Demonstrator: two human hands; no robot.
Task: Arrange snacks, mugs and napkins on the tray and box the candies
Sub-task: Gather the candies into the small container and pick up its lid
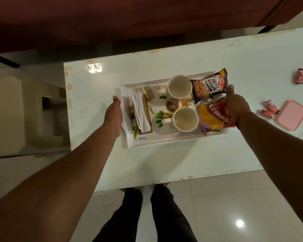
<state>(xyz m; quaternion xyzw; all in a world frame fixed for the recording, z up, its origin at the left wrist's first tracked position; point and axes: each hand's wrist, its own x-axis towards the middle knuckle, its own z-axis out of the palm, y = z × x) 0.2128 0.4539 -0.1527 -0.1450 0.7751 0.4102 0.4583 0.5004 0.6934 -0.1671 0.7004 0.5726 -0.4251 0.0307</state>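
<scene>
A white tray (164, 139) lies on the white table. It carries two cream mugs (180, 86) (185, 119), a holder of white napkins (141, 112), a salted peanuts packet (209, 85) and an aloo bhujia packet (212, 117). My left hand (115, 113) grips the tray's left edge. My right hand (235, 103) grips the tray's right edge, lying over the bhujia packet. Red wrapped candies (269, 110) lie beside a shut pink box (292, 114) at the right; another candy (299, 76) lies farther back.
The table (147, 163) has worn edges. A dark brown sofa (112, 20) stands behind it and a beige stool (24, 110) to its left. My legs (152, 215) stand on the tiled floor at the table's near edge.
</scene>
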